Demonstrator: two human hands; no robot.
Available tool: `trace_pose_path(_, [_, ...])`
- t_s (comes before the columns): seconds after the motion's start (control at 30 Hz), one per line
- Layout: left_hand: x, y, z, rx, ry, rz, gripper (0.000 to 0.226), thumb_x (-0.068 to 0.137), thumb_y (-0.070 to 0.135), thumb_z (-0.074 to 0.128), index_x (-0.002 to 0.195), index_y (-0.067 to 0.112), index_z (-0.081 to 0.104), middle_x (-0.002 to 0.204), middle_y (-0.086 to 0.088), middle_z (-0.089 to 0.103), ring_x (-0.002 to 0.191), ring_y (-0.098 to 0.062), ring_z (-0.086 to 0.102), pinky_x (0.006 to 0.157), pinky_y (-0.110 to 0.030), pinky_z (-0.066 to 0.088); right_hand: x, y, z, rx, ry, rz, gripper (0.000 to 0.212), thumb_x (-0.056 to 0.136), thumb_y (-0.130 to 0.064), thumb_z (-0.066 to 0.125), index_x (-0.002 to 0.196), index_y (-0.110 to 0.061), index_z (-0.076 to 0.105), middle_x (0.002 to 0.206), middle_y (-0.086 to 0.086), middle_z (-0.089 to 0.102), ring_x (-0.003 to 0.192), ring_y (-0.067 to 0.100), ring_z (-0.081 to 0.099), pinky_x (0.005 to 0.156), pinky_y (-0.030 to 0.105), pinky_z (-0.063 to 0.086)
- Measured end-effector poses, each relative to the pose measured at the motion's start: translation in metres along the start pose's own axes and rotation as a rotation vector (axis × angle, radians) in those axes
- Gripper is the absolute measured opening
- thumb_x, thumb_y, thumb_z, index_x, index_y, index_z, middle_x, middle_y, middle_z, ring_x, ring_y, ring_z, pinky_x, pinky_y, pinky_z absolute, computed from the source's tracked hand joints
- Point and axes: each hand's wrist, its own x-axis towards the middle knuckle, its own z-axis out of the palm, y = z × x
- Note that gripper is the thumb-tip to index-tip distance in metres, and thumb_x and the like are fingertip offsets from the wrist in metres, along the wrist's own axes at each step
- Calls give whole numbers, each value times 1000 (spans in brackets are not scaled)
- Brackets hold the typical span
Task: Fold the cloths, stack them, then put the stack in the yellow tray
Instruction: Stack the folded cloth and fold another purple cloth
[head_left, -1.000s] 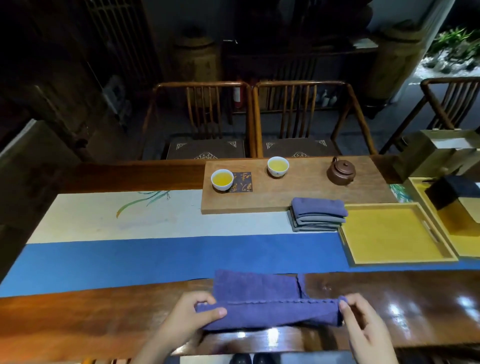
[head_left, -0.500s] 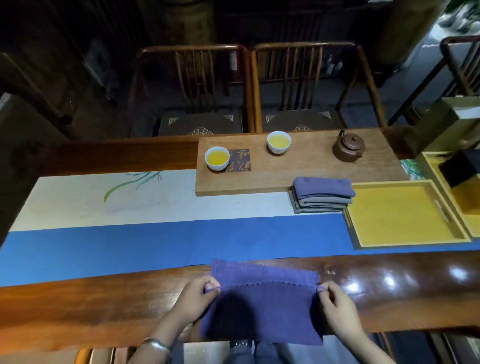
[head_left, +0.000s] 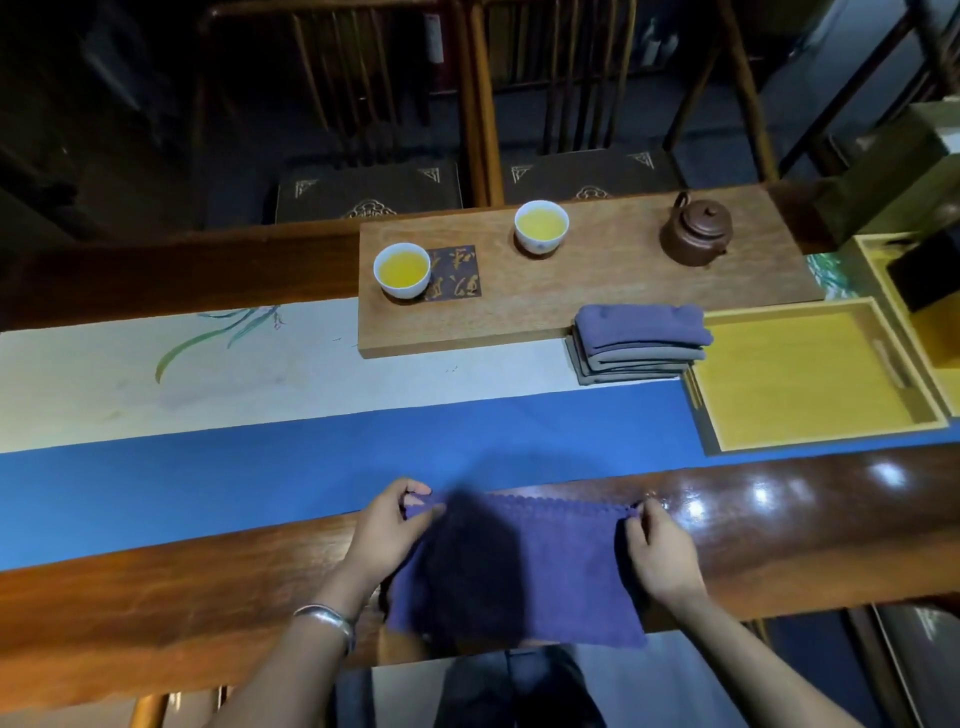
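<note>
Purple cloth (head_left: 519, 566), lower centre, draped over the near table (head_left: 156, 613) edge. Left hand (head_left: 387, 530) and right hand (head_left: 657, 551) each pinch a far corner. I judge it light, limp, non-slip; corner grips suit it. Folded stack (head_left: 639, 343) sits right of centre, touching the yellow tray (head_left: 810, 382). Teacups (head_left: 402, 270) and teapot (head_left: 696, 236) behind, clear of my path.

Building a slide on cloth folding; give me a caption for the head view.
Both hands, left and right, pinch a purple cloth's far corners; folded stack waits beside the yellow tray.
</note>
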Motion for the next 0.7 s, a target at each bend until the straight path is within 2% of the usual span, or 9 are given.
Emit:
trace_pose_path(0.1, [2, -2, -4, -28, -15, -30, 22, 78, 6, 74, 86, 23, 63, 79, -4, 69, 71, -19, 61, 76, -36, 49, 2, 0, 0, -21, -8, -14, 18, 94, -17, 44, 77, -16, 38, 66, 7, 53, 66, 35, 52, 59, 37, 37])
trace_pose_path(0.27, [3, 0, -11, -73, 56, -18, 22, 79, 3, 69, 84, 23, 66, 75, -10, 72, 73, -23, 65, 74, -36, 51, 5, -1, -2, -73, -17, -48, 11, 95, -19, 41, 85, -18, 39, 69, 7, 55, 73, 39, 58, 59, 36, 34])
trace_pose_path(0.4, [4, 4, -9, -48, 54, 2, 22, 80, 9, 71, 85, 29, 66, 76, 0, 73, 81, -22, 68, 79, -39, 52, 7, -3, -4, -88, -40, -50, 8, 96, -21, 39, 88, -19, 39, 74, 10, 59, 73, 38, 57, 60, 36, 35])
trace_pose_path(0.53, [6, 9, -5, -17, 87, 24, 21, 80, 15, 72, 85, 34, 65, 79, 7, 71, 79, -21, 66, 75, -35, 51, 8, -5, -4, -100, -42, -46, 8, 97, -23, 36, 91, -19, 39, 74, 9, 58, 72, 37, 57, 60, 37, 38])
trace_pose_path(0.7, [6, 10, 2, 88, 163, 11, 16, 84, 19, 70, 96, 26, 62, 78, 10, 65, 69, -21, 62, 63, -26, 45, 9, -9, -4, -105, -46, -21, 9, 97, -24, 35, 97, -17, 40, 78, 10, 59, 71, 35, 56, 60, 37, 40])
